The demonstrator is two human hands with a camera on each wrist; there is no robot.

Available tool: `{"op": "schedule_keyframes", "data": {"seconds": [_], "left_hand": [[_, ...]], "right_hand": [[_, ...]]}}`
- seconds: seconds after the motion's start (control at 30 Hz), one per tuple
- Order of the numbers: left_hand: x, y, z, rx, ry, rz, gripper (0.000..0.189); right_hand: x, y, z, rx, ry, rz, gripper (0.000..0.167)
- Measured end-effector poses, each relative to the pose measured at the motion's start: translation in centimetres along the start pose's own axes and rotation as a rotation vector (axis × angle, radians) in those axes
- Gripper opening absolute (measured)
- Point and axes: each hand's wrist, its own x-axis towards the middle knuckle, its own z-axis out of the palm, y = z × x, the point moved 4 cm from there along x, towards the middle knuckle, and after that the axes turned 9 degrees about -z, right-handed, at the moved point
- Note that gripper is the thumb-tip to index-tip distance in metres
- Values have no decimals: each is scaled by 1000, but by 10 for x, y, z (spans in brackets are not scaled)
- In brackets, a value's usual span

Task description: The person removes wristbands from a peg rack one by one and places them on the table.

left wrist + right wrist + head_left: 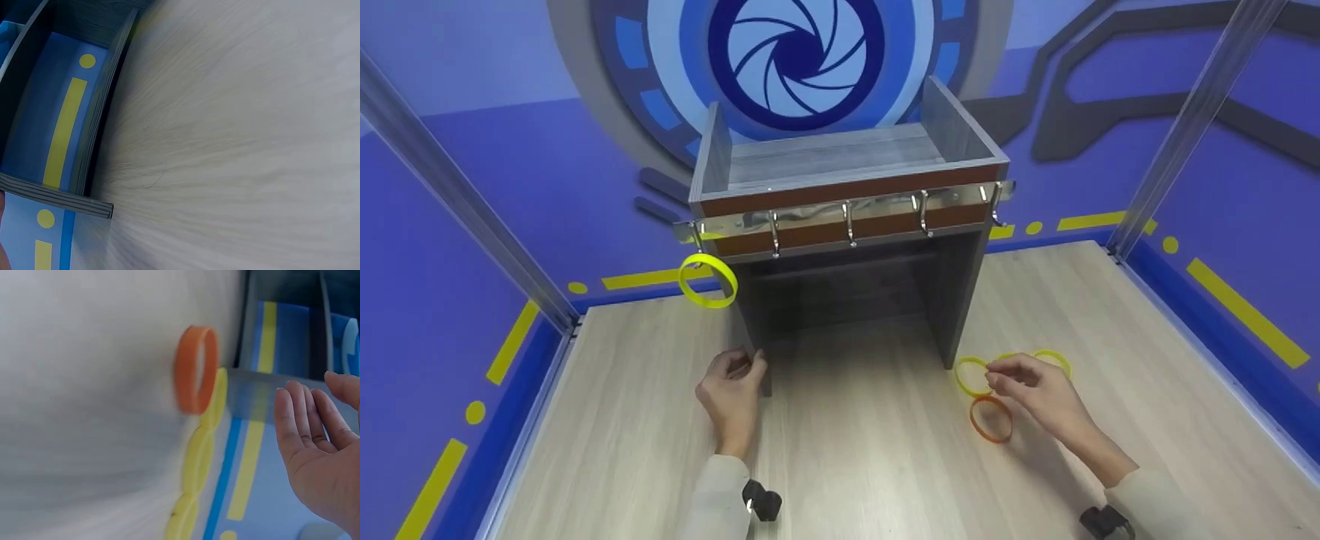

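My left hand (pixel 735 397) is at the lower front of the left side panel (pixel 750 330) of a grey wooden hook rack, its thumb and fingers bent at the panel's edge. Only a sliver of that hand shows in the left wrist view. Above the table at the right, my right hand (pixel 1042 390) hovers beside the rings with fingers extended and holding nothing. Near its fingertips lies a yellow ring (pixel 973 376), touching an orange ring (pixel 991 420). Another yellow ring (pixel 1054 361) lies behind the hand, with one more partly hidden between.
On the leftmost metal hook (pixel 697 238) hangs a yellow ring (pixel 708 281); the other hooks (pixel 850 225) bear no ring. The rack has an open top tray (pixel 832 157). Blue printed walls (pixel 480 195) enclose the wooden table (pixel 855 457).
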Motion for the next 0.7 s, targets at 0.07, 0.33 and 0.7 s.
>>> {"op": "schedule_keyframes", "data": {"seconds": [0.07,0.33,0.7], "left_hand": [[0,0,0,4,4,3,12],[0,-2,1,8,-10,-42,13],[-1,-1,0,-3,-17,-56,13]], "right_hand": [[2,-7,4,-27,5,-27,18],[12,-34,25,-35,8,-144,16],[28,-64,52,68,-7,-211,18]]}}
